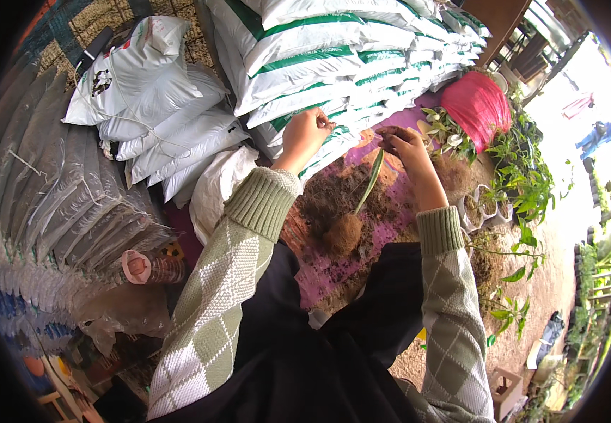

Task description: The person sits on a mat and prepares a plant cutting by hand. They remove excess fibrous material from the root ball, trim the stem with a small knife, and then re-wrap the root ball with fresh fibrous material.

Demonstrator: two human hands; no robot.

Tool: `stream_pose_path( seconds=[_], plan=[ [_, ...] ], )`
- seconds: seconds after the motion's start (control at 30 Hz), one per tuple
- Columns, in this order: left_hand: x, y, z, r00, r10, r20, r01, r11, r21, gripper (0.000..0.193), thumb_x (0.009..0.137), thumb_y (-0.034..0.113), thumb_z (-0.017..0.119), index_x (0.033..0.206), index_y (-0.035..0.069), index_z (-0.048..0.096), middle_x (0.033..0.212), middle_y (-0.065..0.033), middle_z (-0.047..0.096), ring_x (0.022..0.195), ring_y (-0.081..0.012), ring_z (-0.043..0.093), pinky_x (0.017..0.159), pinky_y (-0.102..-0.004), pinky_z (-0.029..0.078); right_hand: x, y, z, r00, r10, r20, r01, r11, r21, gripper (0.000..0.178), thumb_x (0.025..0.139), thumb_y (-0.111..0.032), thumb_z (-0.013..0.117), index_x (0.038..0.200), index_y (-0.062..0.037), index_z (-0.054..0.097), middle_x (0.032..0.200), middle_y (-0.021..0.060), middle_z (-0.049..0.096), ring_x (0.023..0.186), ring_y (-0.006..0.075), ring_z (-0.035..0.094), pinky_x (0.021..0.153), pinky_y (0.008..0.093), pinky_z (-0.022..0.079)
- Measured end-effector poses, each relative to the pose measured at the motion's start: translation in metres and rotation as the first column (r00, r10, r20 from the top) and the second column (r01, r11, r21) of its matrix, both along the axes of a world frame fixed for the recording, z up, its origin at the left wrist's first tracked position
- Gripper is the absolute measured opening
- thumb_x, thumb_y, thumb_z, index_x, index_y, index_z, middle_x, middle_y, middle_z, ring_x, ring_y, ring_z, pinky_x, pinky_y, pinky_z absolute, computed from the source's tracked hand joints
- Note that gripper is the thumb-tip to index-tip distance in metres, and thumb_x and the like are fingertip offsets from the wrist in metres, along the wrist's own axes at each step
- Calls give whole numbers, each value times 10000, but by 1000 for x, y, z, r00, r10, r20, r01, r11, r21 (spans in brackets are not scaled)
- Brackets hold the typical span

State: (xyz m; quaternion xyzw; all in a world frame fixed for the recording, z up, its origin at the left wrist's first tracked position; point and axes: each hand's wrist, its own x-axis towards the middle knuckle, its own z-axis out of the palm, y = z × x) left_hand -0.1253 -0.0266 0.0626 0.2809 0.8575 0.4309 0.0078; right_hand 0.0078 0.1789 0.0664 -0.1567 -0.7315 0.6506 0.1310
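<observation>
A seedling with one long green leaf rises from a round brown root ball, which rests on loose dark soil before me. Above and left of it hovers my left hand, its fingers curled together near the stacked bags. My right hand is raised beside the leaf tip, thumb and fingers drawn together in a pinch. Dark soil marks the fingertips of both hands. Whatever they pinch, if anything, is too small to make out. The root ball stands apart from both hands.
White and green filled bags are piled at the back, with more white bags at left. A purple sheet lies under the soil. A pink sack and leafy plants stand right. A clear plastic jar lies left.
</observation>
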Motion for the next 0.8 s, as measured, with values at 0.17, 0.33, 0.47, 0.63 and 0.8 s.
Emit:
stream_pose_path(
  seconds=[0.17,0.33,0.47,0.63,0.8],
  plan=[
    [1,3,1,991,-116,73,118,993,-30,339,752,369,782,897,84,670,846,-81,693,756,-218,658,699,-340,488,7,15,-7,992,123,31,-126,968,217,248,896,-18,537,1110,36,650,1018,84,677,932,148,642,854,280,520],
    [2,5,-10,950,-276,143,291,952,-96,426,679,374,834,923,61,681,890,-108,688,767,-207,642,707,-325,483,22,24,0,996,51,74,-68,966,249,243,866,18,548,1074,26,674,964,79,688,911,133,645,811,263,533],
    [4,2,-18,924,-340,175,367,918,-151,339,693,211,821,959,57,679,878,-101,687,805,-180,634,738,-325,480,74,87,2,980,-193,-43,195,915,353,250,837,43,570,1060,30,683,885,72,701,803,125,658,751,252,529],
    [6,-5,-11,878,-438,195,462,881,-102,275,731,99,759,980,33,661,825,-88,685,713,-136,632,661,-274,487,222,151,-53,723,-686,-74,432,366,824,210,774,-116,676,970,-65,732,861,149,705,768,259,688,723,357,522],
    [10,-1,-5,871,-425,245,468,871,-153,232,794,73,719,1010,36,639,838,-28,636,673,-79,581,644,-246,468,328,140,-145,664,-744,74,386,426,818,177,774,-131,656,918,-60,732,875,178,679,821,339,659,762,391,516]
  ],
)
